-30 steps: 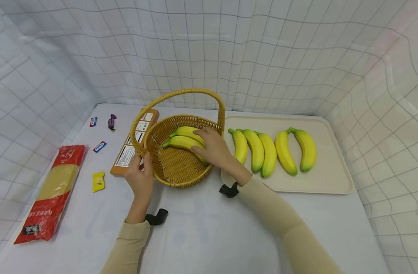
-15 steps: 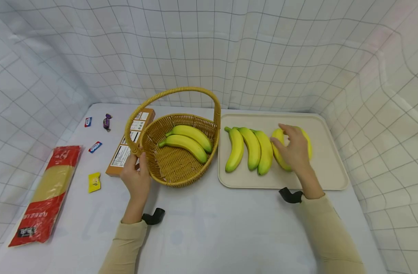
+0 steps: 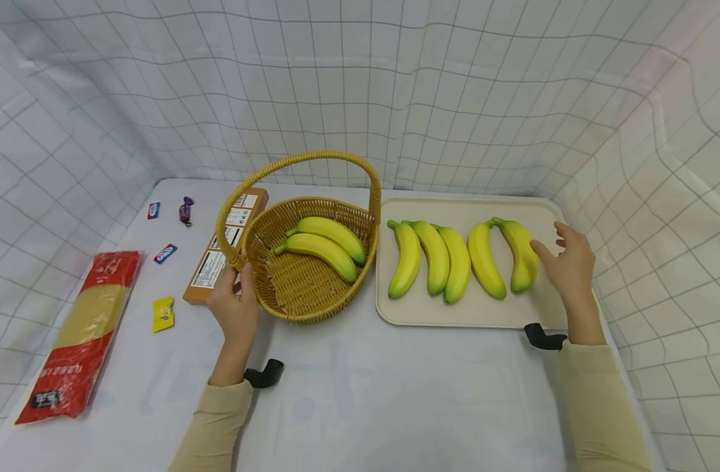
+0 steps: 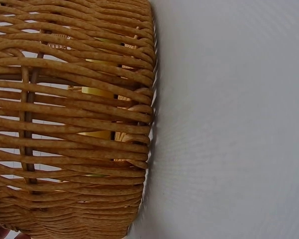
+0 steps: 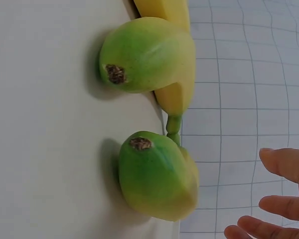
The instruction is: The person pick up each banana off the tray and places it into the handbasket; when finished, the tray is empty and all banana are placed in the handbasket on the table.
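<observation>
At the left side of the wicker basket (image 3: 301,292), my left hand (image 3: 237,313) grips the rim by the foot of the handle. Two yellow bananas with green tips, the front one (image 3: 318,251) and the rear one (image 3: 335,233), lie inside. In the left wrist view the woven wall (image 4: 74,114) fills the left half, with a little of the fingertips at the bottom corner. My right hand (image 3: 574,272) hovers just right of the rightmost banana (image 3: 523,259), thumb and fingers spread and holding nothing. Its fingers (image 5: 284,206) show apart from that banana in the right wrist view.
A beige tray (image 3: 442,318) right of the basket bears several bananas, including a middle one (image 3: 458,265). Behind my left hand lies an orange-edged box (image 3: 221,252). Farther left are a red-and-yellow packet (image 3: 82,334), a yellow sweet (image 3: 163,313) and a purple wrapped sweet (image 3: 185,211).
My right hand has left the bananas in the basket and swept right over the tray, past its far-right banana. The left hand keeps its hold on the basket.
</observation>
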The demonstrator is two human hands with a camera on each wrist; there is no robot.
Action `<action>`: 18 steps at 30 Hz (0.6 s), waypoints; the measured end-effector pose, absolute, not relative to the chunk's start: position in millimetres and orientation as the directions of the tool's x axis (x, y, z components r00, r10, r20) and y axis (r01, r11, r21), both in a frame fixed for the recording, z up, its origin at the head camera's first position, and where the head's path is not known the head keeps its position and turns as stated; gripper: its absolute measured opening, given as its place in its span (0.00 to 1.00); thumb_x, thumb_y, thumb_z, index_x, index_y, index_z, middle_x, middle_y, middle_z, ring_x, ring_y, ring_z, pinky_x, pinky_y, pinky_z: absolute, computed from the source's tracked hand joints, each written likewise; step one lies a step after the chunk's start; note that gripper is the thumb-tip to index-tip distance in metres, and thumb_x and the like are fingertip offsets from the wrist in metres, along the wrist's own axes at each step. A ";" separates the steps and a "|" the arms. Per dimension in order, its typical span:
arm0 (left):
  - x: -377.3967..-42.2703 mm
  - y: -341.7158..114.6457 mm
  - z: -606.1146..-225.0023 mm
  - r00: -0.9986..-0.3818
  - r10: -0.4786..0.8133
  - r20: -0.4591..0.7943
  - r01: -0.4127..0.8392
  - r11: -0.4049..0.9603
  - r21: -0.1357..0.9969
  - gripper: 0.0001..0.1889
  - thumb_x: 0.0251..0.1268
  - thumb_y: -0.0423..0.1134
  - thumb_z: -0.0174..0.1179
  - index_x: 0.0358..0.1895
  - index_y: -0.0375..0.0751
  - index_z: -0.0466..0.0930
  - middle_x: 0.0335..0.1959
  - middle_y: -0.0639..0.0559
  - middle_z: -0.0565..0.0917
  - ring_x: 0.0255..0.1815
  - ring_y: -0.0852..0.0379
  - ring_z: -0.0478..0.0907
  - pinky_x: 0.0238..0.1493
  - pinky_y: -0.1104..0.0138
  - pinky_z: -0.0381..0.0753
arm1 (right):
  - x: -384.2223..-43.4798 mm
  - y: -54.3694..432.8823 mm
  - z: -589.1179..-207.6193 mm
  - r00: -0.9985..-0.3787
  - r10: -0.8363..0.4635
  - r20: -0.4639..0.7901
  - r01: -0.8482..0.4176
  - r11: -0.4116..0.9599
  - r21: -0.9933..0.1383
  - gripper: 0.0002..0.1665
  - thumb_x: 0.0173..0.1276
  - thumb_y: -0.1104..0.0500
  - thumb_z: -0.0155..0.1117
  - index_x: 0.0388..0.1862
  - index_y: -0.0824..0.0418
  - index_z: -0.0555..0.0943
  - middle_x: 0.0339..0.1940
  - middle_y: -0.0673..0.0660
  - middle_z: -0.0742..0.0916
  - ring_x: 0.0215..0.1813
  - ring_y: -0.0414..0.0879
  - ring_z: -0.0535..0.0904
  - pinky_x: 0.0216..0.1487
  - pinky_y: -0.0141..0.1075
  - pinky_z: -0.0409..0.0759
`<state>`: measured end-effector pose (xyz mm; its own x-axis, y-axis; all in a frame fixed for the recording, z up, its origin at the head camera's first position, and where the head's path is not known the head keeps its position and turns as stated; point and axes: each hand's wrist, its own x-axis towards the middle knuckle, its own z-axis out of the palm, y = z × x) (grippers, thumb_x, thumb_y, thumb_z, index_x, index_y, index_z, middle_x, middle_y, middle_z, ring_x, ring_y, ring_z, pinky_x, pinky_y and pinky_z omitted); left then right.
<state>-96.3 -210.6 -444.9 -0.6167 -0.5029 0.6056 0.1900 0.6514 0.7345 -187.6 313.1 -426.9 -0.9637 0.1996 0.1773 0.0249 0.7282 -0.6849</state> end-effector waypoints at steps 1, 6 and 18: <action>-96.4 -210.7 -445.1 -0.617 -0.503 0.605 0.190 0.651 0.735 0.12 0.70 0.33 0.57 0.49 0.30 0.84 0.44 0.37 0.87 0.47 0.41 0.84 0.37 0.90 0.70 | -188.2 313.4 -428.0 -0.968 0.193 0.158 0.034 0.730 -0.683 0.38 0.70 0.53 0.62 0.72 0.71 0.63 0.67 0.75 0.72 0.63 0.72 0.71 0.59 0.61 0.73; -96.6 -210.8 -445.6 -0.618 -0.503 0.605 0.195 0.647 0.737 0.12 0.70 0.33 0.57 0.49 0.30 0.83 0.44 0.37 0.87 0.46 0.41 0.85 0.38 0.90 0.71 | -191.4 312.8 -436.5 -0.984 0.173 0.052 0.094 0.736 -0.670 0.41 0.72 0.48 0.58 0.75 0.69 0.59 0.69 0.75 0.69 0.66 0.71 0.68 0.61 0.62 0.71; -96.9 -211.9 -446.3 -0.615 -0.500 0.610 0.207 0.644 0.737 0.13 0.70 0.33 0.58 0.51 0.30 0.83 0.45 0.37 0.87 0.47 0.40 0.84 0.38 0.91 0.70 | -200.1 316.8 -457.8 -0.993 0.074 -0.092 0.115 0.783 -0.612 0.44 0.74 0.45 0.54 0.74 0.74 0.54 0.65 0.80 0.71 0.64 0.72 0.70 0.63 0.61 0.70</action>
<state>-96.9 -211.9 -446.3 -0.6148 -0.5003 0.6097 0.2066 0.6439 0.7367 -200.1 316.8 -457.8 -0.9930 0.0739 -0.0923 0.1151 0.7825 -0.6119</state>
